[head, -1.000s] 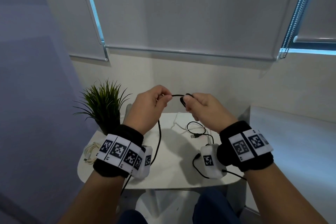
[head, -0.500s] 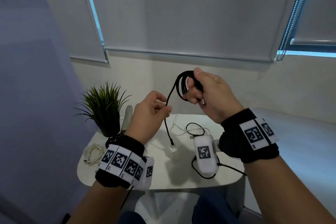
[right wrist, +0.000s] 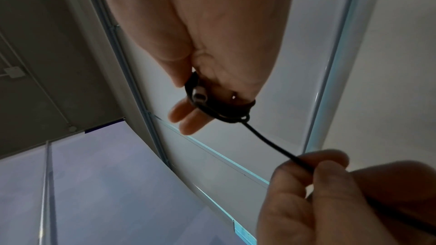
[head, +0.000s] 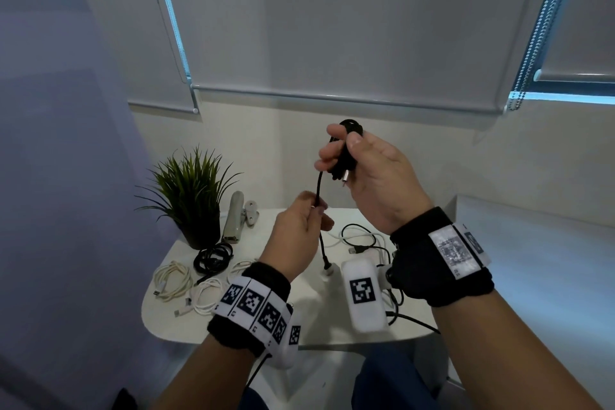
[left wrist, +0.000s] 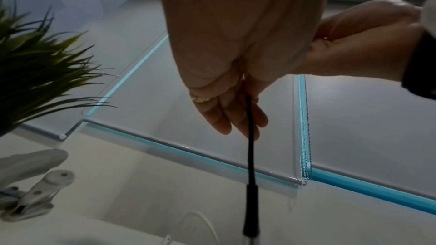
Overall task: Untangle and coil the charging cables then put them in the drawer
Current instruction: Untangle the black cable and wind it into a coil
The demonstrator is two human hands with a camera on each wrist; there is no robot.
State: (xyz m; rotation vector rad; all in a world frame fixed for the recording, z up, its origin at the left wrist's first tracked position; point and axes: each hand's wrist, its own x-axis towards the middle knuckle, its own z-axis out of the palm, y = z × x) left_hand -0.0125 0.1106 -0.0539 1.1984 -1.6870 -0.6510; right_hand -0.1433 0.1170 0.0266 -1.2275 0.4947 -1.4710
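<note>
My right hand (head: 372,173) clamps a tight coil of thin, matte black cable (head: 346,156) at frame centre, above the table. Its loose tail drops through my left hand's (head: 299,236) pinch, its plug hanging just over the smooth white, round-edged table (head: 173,319). Coiled cables (head: 189,280) lie lower left.

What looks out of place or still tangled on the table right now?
Nothing is damaged or spilled. A black and a white cable still lie loosely tangled on the table beyond the right hand. The coiled cables by the plant are still on the table.
</note>
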